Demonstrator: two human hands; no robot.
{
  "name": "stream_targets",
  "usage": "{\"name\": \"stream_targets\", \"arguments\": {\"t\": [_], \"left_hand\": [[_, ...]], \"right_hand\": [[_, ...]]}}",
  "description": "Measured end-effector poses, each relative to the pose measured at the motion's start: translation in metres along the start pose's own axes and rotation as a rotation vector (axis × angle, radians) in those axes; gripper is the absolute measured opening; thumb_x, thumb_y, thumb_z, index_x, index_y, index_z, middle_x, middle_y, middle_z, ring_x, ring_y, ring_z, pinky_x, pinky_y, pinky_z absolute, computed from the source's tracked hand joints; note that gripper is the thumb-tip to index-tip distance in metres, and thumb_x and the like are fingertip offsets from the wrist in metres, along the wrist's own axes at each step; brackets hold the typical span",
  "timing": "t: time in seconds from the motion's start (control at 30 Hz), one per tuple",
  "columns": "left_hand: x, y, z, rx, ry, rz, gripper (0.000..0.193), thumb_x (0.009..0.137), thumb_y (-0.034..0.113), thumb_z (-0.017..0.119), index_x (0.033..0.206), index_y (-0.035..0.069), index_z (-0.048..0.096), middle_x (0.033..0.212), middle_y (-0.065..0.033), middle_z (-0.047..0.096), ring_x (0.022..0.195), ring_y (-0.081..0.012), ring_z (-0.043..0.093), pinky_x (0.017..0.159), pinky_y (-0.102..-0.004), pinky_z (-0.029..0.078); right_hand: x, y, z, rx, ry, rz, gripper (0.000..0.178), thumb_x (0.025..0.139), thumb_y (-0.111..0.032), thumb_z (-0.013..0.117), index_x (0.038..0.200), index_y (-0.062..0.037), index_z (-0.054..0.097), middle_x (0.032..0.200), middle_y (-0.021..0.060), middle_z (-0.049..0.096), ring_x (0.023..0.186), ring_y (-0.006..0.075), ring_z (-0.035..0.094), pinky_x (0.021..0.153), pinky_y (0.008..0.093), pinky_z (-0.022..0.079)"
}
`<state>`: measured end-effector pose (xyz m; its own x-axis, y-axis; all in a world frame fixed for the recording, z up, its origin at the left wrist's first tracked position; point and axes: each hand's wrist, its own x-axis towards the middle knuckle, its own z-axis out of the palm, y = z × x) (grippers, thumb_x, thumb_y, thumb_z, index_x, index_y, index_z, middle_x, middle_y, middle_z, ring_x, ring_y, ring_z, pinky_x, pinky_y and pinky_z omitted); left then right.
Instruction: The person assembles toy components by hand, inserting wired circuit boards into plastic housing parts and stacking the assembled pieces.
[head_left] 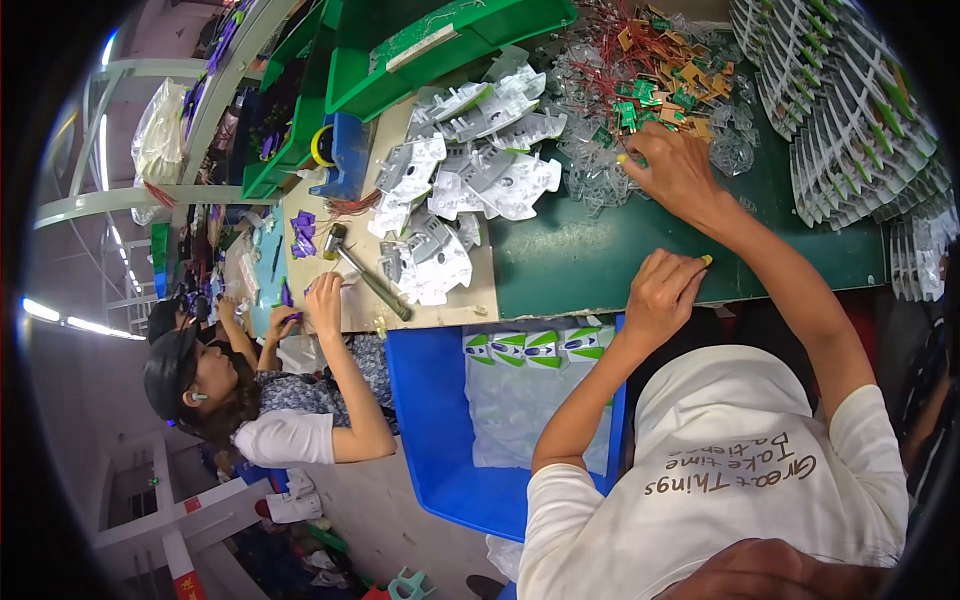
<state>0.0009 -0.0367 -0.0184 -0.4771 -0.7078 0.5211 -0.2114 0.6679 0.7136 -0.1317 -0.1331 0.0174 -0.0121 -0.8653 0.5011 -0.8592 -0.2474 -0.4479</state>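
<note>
My right hand (675, 172) reaches over the pile on the green table mat. Its fingers are curled at the near side of small green circuit boards (640, 92) with red wires, next to clear plastic pieces (600, 180). A yellow cover sits on one fingertip; whatever the fingers may hold is hidden. Nearer the table's front edge, my left hand (662, 292) is loosely closed, one yellow-covered fingertip pointing right. Its palm side does not show, so I cannot make out anything in it. White and grey plastic shells (515, 185) lie in a heap left of the pile.
Stacked white-and-green shells (850, 130) stand at the right. A blue bin (430, 440) with green-and-white parts sits below the table edge. Farther left are a hammer (370, 280), a blue tape dispenser (347, 150), green trays (450, 60) and a co-worker (290, 420) handling purple parts.
</note>
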Motion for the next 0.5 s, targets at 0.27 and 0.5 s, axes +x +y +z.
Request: {"name": "stream_targets", "arguments": {"t": [0.27, 0.5], "left_hand": [[0.000, -0.002, -0.002, -0.053, 0.044, -0.036, 0.017, 0.076, -0.005, 0.072, 0.091, 0.001, 0.067, 0.085, -0.0111, 0.068, 0.074, -0.0289, 0.061, 0.067, -0.0375, 0.049], [0.002, 0.003, -0.008, -0.199, 0.036, -0.319, 0.015, 0.084, -0.003, 0.069, 0.099, -0.001, 0.070, 0.091, -0.0098, 0.071, 0.078, -0.0196, 0.065, 0.072, -0.0331, 0.053]], "right_hand": [[-0.053, -0.007, -0.070, 0.827, -0.398, 0.401, 0.008, 0.084, -0.005, 0.067, 0.083, 0.0016, 0.063, 0.074, 0.0020, 0.058, 0.062, 0.0085, 0.055, 0.053, 0.0250, 0.041], [-0.097, 0.015, -0.110, 1.262, -0.464, 0.452, 0.008, 0.081, -0.003, 0.066, 0.078, 0.0027, 0.061, 0.074, 0.0024, 0.056, 0.059, 0.0050, 0.048, 0.051, 0.0214, 0.036]]}}
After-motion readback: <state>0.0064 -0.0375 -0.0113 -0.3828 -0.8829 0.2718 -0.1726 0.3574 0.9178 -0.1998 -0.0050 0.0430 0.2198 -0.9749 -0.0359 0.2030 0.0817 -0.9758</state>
